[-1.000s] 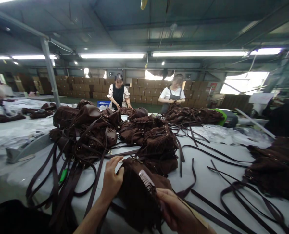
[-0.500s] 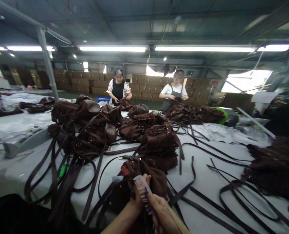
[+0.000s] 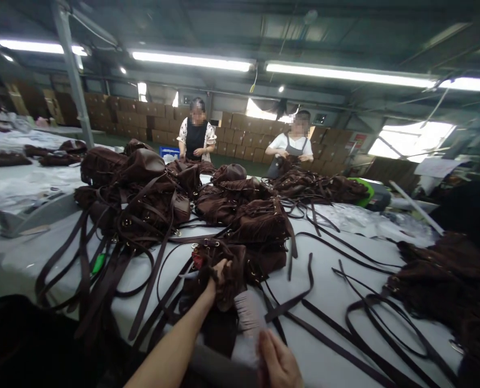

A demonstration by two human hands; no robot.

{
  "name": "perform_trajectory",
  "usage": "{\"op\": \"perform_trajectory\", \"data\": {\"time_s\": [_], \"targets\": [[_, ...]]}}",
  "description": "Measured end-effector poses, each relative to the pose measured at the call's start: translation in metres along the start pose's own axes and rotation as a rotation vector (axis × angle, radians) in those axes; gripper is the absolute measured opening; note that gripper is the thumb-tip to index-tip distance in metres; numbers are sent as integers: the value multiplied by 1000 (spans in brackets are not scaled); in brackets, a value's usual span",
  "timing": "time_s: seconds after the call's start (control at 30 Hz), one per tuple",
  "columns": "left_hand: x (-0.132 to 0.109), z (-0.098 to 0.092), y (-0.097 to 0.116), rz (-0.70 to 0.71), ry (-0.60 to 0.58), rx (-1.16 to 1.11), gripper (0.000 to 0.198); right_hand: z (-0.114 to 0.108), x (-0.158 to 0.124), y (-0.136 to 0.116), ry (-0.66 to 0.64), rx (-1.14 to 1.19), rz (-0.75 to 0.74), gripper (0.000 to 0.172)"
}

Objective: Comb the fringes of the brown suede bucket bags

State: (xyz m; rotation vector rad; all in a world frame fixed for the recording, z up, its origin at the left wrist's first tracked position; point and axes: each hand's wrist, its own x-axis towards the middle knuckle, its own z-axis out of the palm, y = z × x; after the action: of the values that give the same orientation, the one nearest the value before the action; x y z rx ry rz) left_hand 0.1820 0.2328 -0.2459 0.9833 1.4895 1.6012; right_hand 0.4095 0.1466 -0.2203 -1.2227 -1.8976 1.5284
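A pale comb (image 3: 248,312), its row of teeth facing left, is held low in front by my right hand (image 3: 279,360). The fingers of that hand are closed round its lower end, and the comb stands a little apart from the bag. My left hand (image 3: 219,275) reaches up to a dark brown handbag (image 3: 235,258) with gold rings and grips a bunch of its soft material, the fingers partly hidden in it. A small red piece (image 3: 198,258) shows on the bag just left of the hand.
More brown bags (image 3: 143,167) are piled behind, their long straps (image 3: 90,291) trailing over the white table (image 3: 304,345). Further bags (image 3: 434,280) lie at the right. A green tag (image 3: 98,263) hangs among the left straps. Two people (image 3: 197,132) work across the table.
My left hand has moved up and forward, lifting the bag's material. My right hand has drawn the comb down and right, off the bag. The view has tilted slightly.
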Motion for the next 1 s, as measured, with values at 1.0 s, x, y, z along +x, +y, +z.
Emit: {"op": "perform_trajectory", "data": {"time_s": [1.0], "targets": [[-114,-30,-45,293,-33,226,35,26,74,-48,307,-678,-571,38]]}}
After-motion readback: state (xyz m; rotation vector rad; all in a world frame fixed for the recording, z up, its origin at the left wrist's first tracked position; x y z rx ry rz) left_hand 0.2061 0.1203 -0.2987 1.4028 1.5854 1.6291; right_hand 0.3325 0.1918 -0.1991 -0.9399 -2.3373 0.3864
